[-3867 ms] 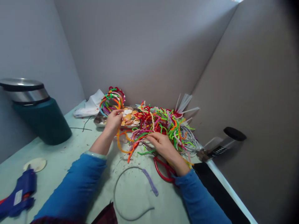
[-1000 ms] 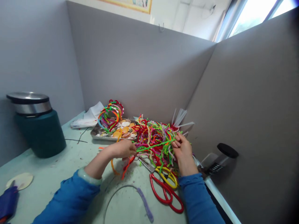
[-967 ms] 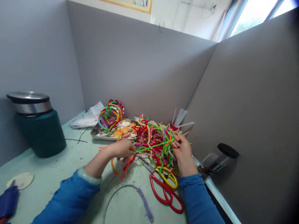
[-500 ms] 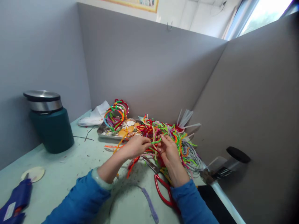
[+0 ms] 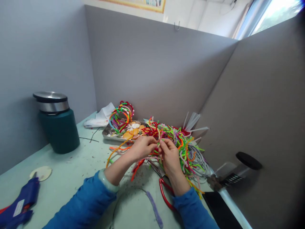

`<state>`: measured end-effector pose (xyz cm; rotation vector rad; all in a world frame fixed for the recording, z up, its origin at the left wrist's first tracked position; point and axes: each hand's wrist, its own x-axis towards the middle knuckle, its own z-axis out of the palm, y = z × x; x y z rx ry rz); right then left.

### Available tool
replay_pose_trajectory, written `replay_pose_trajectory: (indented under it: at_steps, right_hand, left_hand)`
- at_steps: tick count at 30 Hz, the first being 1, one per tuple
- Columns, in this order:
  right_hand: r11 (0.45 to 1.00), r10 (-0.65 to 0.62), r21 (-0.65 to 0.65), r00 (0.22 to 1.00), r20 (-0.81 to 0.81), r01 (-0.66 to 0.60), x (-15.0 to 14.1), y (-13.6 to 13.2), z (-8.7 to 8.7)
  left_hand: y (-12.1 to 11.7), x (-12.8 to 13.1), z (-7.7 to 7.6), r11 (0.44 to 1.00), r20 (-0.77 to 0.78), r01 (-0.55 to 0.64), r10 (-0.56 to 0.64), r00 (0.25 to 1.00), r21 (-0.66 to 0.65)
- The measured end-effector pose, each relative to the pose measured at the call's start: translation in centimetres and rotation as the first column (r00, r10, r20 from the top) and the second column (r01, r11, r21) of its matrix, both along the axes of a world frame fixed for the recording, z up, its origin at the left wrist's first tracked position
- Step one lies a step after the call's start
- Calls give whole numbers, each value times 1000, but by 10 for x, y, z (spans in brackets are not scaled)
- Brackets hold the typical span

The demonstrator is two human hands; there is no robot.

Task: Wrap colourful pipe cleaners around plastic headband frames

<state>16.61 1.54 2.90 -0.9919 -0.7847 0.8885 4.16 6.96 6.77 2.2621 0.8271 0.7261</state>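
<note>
My left hand (image 5: 144, 148) and my right hand (image 5: 170, 156) meet in front of a tangled heap of coloured pipe cleaners (image 5: 172, 132). Both are closed in a pinch on a short green pipe cleaner (image 5: 158, 145), mostly covered by the fingers. Red-handled scissors (image 5: 164, 194) lie open below my right hand, partly under the wrist. Near my left forearm, a purple fuzzy piece on a thin hoop (image 5: 154, 210) rests on the table. An orange pipe cleaner (image 5: 114, 151) curves out beside my left forearm.
Behind my left hand is a metal tray (image 5: 111, 138) of discs and stones, with coiled pipe-cleaner hoops (image 5: 121, 117) on it. A dark green canister (image 5: 58, 130), a blue glue gun (image 5: 23, 200) and a crumpled tissue (image 5: 101, 116) are at left. Grey partitions (image 5: 152, 66) enclose the table.
My fingertips have drawn closer together, so less of the green pipe cleaner shows between them. The whole view has shifted slightly, with things appearing a little further right.
</note>
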Motion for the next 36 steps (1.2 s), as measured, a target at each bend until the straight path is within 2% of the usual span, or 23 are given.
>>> replay_pose_trajectory:
  at_steps: [5,9,12,16,17,19,22,24,26,28,31,36]
  right_hand:
    - [998,-51,31,988,149,47,2,-1,1]
    - [996,-56,79,942,330,32,5,-1,2]
    - [986,-111,163,858,502,32,3,-5,6]
    - [942,-280,333,651,706,44,-4,-15,15]
    - [939,-286,344,626,725,31,-5,-17,17]
    - [957,-210,291,649,731,-18,-4,-21,18]
    - [977,103,78,754,649,-200,3,-29,14]
    - [932,326,-46,777,538,-360,8,-35,8]
    - [897,425,-84,796,431,-433,14,-43,0]
    - [916,394,-66,859,327,-395,20,-50,-6]
    - [963,270,-30,953,140,-269,30,-54,-11]
    - [995,97,13,987,-127,-97,53,-50,-16]
  left_hand:
    - [1,1,-1,997,-24,-78,78,997,5]
    - [-4,-4,0,989,-64,-99,106,992,106]
    - [-15,-11,4,965,-128,-135,167,978,227]
    - [-36,-23,6,870,-149,-267,353,924,414]
    - [-41,-26,5,849,-138,-289,383,914,442]
    - [-49,-33,1,829,-112,-305,398,910,468]
    - [-57,-44,-8,843,-84,-280,355,931,460]
    - [-62,-49,-17,863,-82,-247,313,946,440]
    - [-67,-52,-26,880,-101,-211,279,955,426]
    - [-70,-54,-34,881,-119,-209,283,952,424]
    - [-71,-56,-44,890,-128,-218,290,948,400]
    - [-66,-58,-50,908,-173,-228,303,937,352]
